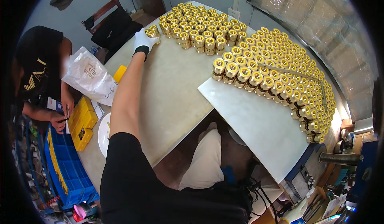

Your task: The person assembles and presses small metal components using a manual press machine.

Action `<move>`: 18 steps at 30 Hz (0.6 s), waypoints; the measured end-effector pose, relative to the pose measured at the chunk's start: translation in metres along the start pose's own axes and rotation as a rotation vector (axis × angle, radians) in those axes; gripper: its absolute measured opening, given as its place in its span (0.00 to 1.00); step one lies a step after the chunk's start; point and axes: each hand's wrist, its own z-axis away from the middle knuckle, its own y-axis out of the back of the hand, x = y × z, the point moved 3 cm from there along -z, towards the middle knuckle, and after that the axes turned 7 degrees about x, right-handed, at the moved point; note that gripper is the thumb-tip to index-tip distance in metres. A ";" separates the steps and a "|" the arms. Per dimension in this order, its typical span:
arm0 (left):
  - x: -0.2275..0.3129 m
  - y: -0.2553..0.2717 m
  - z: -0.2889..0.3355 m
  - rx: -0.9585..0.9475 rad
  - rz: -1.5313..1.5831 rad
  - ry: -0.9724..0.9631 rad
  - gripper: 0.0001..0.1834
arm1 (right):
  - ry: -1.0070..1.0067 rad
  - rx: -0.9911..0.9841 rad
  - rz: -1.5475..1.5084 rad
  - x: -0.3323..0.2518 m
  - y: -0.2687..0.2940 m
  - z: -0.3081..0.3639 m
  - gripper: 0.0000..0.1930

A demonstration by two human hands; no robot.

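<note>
My left arm stretches far across the pale table [172, 92]. At its far-left edge, my left hand [145, 40], in a white glove with a dark band at the wrist, is closed around a small group of brass cylindrical fittings [152, 33]. Its fingertips are partly hidden, so how many pieces it grips does not show. Just right of that hand stands a large block of upright brass fittings [200, 26], some stacked in two layers. My right hand cannot be made out in the picture.
More stacked brass fittings [272, 70] cover the right-hand board [256, 124], with a thin strip [288, 70] lying over them. At left are a white bag [90, 74], yellow boxes [83, 122], a blue crate [74, 172], a white plate [105, 134] and another person's hands [60, 120].
</note>
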 end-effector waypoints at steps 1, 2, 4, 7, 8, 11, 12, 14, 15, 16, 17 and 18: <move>0.001 -0.002 -0.006 0.001 0.002 0.001 0.48 | -0.008 -0.005 -0.024 -0.004 -0.001 0.002 0.23; 0.002 -0.005 -0.012 -0.041 -0.013 0.020 0.46 | -0.007 -0.004 -0.025 -0.009 0.000 0.003 0.23; 0.011 -0.013 -0.014 -0.061 -0.015 0.073 0.41 | -0.054 0.006 0.009 -0.020 0.003 0.006 0.22; 0.026 -0.023 -0.018 -0.034 0.007 0.159 0.41 | -0.191 -0.014 -0.198 0.040 -0.014 -0.006 0.22; 0.026 -0.028 -0.022 -0.031 0.006 0.182 0.41 | -0.190 -0.014 -0.198 0.053 -0.017 -0.011 0.22; 0.024 -0.034 -0.029 -0.070 0.046 0.133 0.43 | -0.034 0.000 -0.199 0.081 -0.019 -0.023 0.22; 0.013 -0.039 -0.031 -0.020 0.067 0.044 0.44 | -0.071 -0.007 -0.217 0.094 -0.021 -0.027 0.21; -0.010 -0.039 -0.034 -0.078 0.189 -0.051 0.43 | -0.132 -0.045 -0.360 0.092 -0.024 -0.022 0.21; -0.009 -0.030 -0.025 -0.136 0.220 -0.099 0.41 | -0.211 -0.051 -0.317 0.063 -0.021 -0.014 0.20; -0.009 -0.018 -0.021 -0.069 0.121 0.001 0.36 | -0.123 -0.029 -0.269 0.067 -0.018 -0.017 0.20; -0.010 -0.006 -0.016 0.005 0.016 0.104 0.30 | -0.036 -0.016 -0.225 0.075 -0.023 -0.020 0.20; 0.003 0.002 -0.011 0.149 0.132 0.013 0.25 | -0.068 -0.021 -0.251 0.087 -0.025 -0.021 0.20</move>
